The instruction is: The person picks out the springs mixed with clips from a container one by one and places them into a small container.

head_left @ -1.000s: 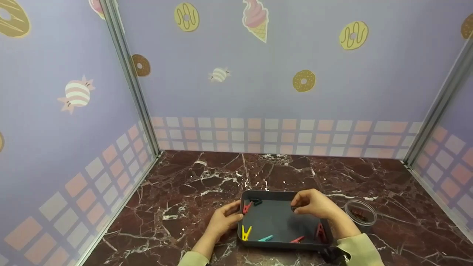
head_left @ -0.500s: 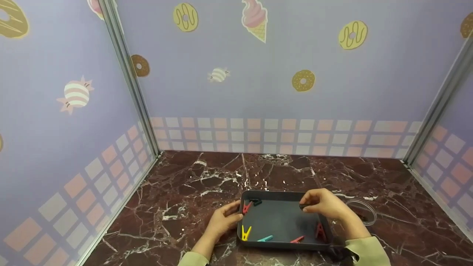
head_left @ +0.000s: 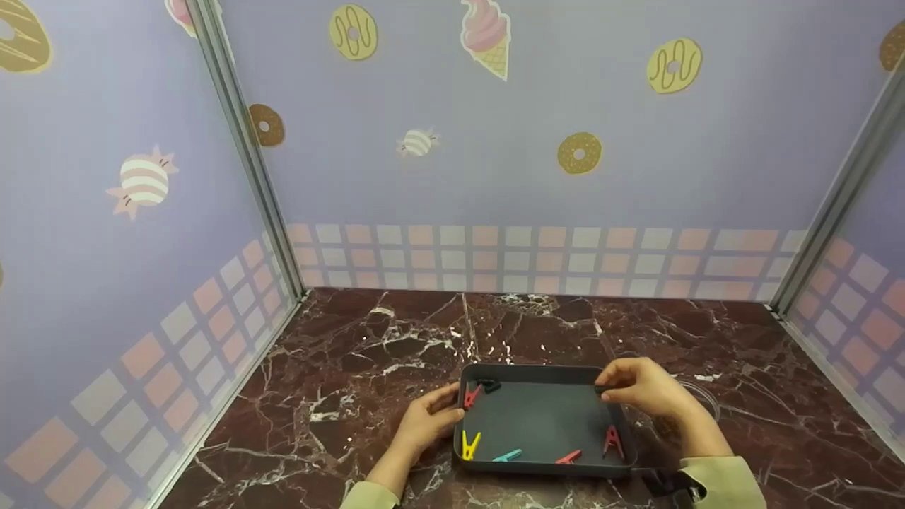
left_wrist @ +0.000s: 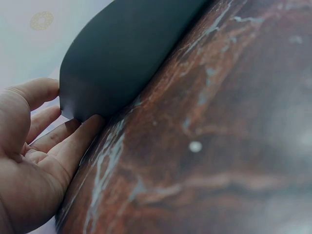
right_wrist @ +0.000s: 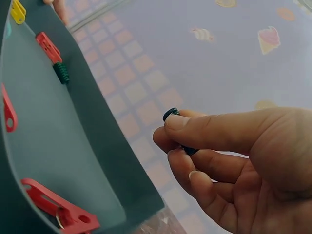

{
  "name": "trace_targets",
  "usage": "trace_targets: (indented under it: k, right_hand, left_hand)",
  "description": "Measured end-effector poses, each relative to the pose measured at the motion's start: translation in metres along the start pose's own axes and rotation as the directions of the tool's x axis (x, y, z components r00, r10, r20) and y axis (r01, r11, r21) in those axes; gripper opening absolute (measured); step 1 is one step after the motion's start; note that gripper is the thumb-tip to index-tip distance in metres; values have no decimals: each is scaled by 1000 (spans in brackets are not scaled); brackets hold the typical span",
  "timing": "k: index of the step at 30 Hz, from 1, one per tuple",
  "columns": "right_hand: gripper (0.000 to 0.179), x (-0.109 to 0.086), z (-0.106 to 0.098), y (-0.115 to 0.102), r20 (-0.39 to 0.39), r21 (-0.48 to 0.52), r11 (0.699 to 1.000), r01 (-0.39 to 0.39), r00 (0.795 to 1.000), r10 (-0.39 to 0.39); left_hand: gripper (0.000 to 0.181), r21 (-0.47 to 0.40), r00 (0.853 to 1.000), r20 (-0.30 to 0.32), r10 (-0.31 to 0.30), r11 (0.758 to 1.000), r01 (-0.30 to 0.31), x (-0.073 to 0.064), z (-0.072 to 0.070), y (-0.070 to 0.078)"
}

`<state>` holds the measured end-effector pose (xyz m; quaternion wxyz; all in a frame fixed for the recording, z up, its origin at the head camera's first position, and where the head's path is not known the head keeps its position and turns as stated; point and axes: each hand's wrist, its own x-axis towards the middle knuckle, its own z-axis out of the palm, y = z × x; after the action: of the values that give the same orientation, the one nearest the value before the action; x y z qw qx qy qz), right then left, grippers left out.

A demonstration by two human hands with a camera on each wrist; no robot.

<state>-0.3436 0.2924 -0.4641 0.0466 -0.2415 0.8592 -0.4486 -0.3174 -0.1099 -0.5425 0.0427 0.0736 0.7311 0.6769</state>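
My left hand [head_left: 426, 423] holds the left side of a dark grey tray [head_left: 544, 468], with its thumb at the rim and fingertips against the outer wall low down. Over the tray's back right corner, my right hand [head_left: 640, 389] pinches a small dark ribbed cylinder [right_wrist: 170, 113] between thumb and fingers, which partly hide it. Along the tray's edges lie a yellow clothespin [head_left: 471, 445], a light blue clothespin [head_left: 508, 456] and several red clothespins [head_left: 613, 442]. Similar dark ribbed pieces [head_left: 489, 386] lie in its back left corner.
A clear round tub [head_left: 703, 396] stands right of the tray, mostly hidden behind my right hand and forearm. The tray rests on a dark red marble-patterned table [head_left: 396, 332]. Patterned panels [head_left: 537, 191] enclose the back and sides.
My right hand has moved right, from over the tray's inside to its back right corner, with the dark ribbed cylinder, and now covers more of the tub. The left hand stays put.
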Motion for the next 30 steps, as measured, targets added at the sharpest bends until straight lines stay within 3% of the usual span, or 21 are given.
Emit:
trace_targets:
  k: [10,18,24,30]
  right_hand:
    - [24,-12,-18,6,-11,45,997,-64,998,64]
    - [25,-22,-33,11,-49,1,997,-76,996,76]
    - [29,-32,-46,14,-78,-55,990,-128,989,124]
    - [32,-43,-57,19,-114,-76,968,-239,966,230]
  left_hand:
    - [59,-12,1000,2,15,1000,-15,1,0,-3]
    - [59,-10,1000,5,14,1000,-14,0,-1,-2]
    - [59,-21,1000,11,-3,1000,3,-1,0,0]
    - [60,-22,1000,14,4,1000,-4,-1,0,0]
